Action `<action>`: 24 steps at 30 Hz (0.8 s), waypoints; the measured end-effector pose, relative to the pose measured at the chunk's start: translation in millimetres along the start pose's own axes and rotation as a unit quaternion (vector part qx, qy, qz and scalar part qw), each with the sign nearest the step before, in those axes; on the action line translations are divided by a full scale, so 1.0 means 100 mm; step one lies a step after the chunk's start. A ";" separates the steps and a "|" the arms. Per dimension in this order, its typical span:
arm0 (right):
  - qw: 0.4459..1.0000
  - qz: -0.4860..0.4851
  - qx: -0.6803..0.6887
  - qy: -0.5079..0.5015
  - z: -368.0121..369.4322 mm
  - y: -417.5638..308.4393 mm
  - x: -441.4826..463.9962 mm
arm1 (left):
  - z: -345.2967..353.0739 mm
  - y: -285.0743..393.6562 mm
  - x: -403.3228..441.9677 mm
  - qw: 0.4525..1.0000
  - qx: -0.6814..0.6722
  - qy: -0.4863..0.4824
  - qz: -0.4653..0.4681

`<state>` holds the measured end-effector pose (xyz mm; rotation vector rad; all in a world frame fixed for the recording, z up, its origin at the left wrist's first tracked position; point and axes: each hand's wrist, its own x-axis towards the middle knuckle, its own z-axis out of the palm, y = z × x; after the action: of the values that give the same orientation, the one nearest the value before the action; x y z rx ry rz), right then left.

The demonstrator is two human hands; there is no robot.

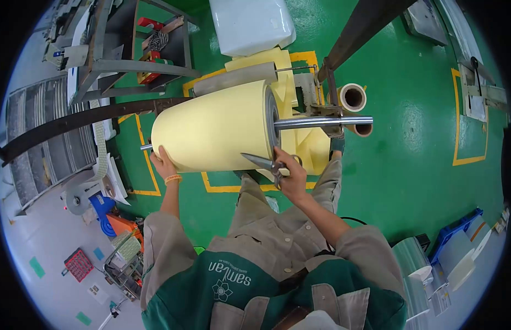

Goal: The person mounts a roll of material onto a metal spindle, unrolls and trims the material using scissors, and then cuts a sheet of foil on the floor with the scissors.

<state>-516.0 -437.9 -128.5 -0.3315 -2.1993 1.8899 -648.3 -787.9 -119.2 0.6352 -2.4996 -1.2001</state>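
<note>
A large roll of pale yellow sheet material (pixel 211 129) sits sideways in front of me on a shiny metal shaft (pixel 324 122). My left hand (pixel 165 166) is at the roll's left end, with one digit on the yellow surface and the others around the edge, partly hidden. In my right hand (pixel 293 179) is a pair of metal scissors (pixel 258 161), gripped by the handles. Their blades point left, close to the lower right of the roll; whether they touch it I cannot tell.
Behind the roll lies a grey roller (pixel 236 78) with loose yellow sheet (pixel 313 148) hanging to the floor. Brown metal arms (pixel 365 33) flank it. Small cored rolls (pixel 353 98) stand right. A shelf (pixel 140 67) is at upper left, a white covered block (pixel 252 25) beyond.
</note>
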 end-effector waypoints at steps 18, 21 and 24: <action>0.996 -0.035 0.004 0.086 0.13 -0.22 0.18 | 0.15 0.16 0.57 0.994 0.090 -0.046 -0.039; 0.994 -0.048 -0.001 0.097 0.17 -0.22 0.16 | 0.16 0.24 0.55 0.993 0.082 -0.070 -0.037; 0.994 -0.035 0.023 0.100 0.20 -0.19 0.14 | 0.16 0.15 0.70 0.993 0.044 -0.101 -0.049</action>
<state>-535.7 -455.0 -111.8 -0.4115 -2.0070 1.7840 -719.2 -804.0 -111.8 0.6985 -2.7303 -1.2503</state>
